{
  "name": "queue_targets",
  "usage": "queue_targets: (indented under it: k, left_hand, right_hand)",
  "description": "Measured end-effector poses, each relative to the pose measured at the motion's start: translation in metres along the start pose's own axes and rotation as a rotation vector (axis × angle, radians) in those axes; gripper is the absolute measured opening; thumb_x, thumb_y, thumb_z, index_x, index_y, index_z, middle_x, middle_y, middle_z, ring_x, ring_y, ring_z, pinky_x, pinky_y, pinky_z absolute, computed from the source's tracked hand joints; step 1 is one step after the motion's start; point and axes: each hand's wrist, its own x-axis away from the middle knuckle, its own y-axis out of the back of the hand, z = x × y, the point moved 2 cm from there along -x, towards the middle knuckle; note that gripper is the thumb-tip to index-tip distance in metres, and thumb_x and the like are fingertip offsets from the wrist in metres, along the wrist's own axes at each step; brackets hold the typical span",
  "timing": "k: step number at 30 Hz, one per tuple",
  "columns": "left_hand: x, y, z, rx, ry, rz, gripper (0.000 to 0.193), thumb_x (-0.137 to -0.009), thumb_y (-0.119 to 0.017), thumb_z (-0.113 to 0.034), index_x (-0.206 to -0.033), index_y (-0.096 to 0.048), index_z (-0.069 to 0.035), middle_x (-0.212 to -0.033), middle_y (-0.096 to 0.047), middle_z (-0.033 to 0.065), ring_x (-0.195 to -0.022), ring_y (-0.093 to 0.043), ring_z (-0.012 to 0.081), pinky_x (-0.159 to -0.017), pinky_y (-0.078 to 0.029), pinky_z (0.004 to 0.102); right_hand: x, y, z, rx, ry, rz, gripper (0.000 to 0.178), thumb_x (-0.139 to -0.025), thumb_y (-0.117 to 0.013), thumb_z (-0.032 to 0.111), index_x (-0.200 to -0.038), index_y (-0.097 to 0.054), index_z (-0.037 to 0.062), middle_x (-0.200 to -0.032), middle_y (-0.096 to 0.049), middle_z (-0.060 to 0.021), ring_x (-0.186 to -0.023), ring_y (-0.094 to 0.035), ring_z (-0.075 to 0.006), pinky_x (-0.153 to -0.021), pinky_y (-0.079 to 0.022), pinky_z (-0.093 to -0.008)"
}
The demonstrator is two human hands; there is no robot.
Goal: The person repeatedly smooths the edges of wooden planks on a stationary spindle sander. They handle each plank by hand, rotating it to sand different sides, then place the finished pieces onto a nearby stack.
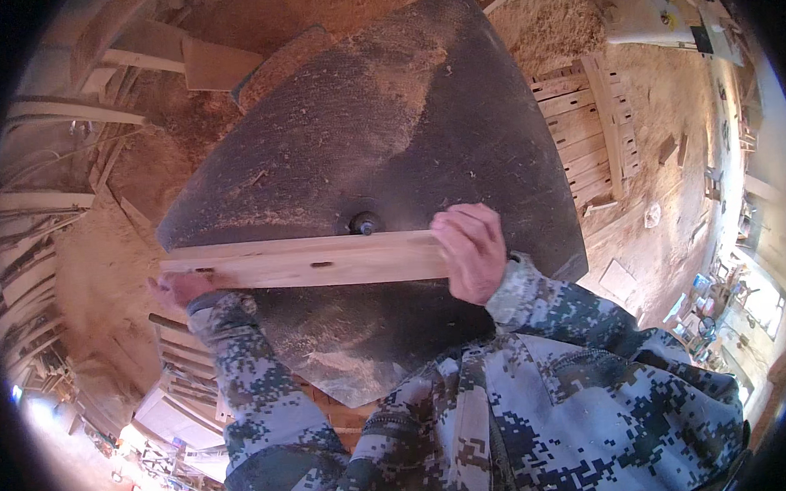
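A pale wooden board [367, 260] with narrow dark slots lies crosswise over a dark, dusty work table [336, 151]. Its left end is gripped by my left hand [183, 288], the fingers partly hidden by the wood and the cuff. My right hand [472, 252] wraps round the right end, fingers curled over the top edge. Right behind the board's far edge, a metal spindle or cutter [365, 224] stands up through a round hole in the table. Whether the wood touches it I cannot tell. Sawdust is scattered over the table top.
To the right, a stack of slotted boards [585, 132] rests on the floor with one piece lying across it. Curved wooden parts [30, 279] line the left side. Another pile of strips [188, 364] is near my left forearm. Sawdust [568, 27] covers much of the floor.
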Motion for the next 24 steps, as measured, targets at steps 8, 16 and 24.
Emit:
queue_targets:
  k: [8,16,24]
  left_hand:
    - [-0.176,0.043,0.165,-1.015,-0.459,0.550,0.046,-0.095,-0.065,-0.041,-0.131,-0.071,-0.012,-0.130,-0.073,0.0110,-0.115,-0.071,0.0330,-0.095,-0.058,0.0541]
    - [-0.092,0.066,0.110,0.520,0.460,0.259,0.034,-0.105,-0.055,-0.032,-0.123,-0.064,-0.004,-0.115,-0.069,0.0168,-0.101,-0.069,0.0346,-0.082,-0.059,0.0529]
    - [0.236,0.031,-0.083,0.005,-0.310,0.395,0.031,-0.102,-0.067,-0.026,-0.111,-0.062,0.003,-0.108,-0.063,0.0187,-0.099,-0.058,0.0302,-0.094,-0.047,0.0458]
  right_hand:
    - [-0.063,-0.098,0.056,-0.190,0.173,0.077,0.063,-0.068,-0.075,0.010,-0.129,-0.062,0.0028,-0.123,-0.060,-0.0138,-0.117,-0.057,-0.0333,-0.098,-0.046,-0.0478]
    - [-0.021,-0.063,0.049,-0.204,0.179,0.344,0.056,-0.077,-0.083,0.032,-0.123,-0.064,0.0058,-0.121,-0.061,-0.0142,-0.117,-0.057,-0.0336,-0.100,-0.045,-0.0492]
    - [0.160,0.119,-0.053,0.003,-0.331,0.095,0.040,-0.074,-0.083,0.021,-0.109,-0.079,0.0029,-0.117,-0.068,-0.0202,-0.112,-0.062,-0.0398,-0.097,-0.051,-0.0518]
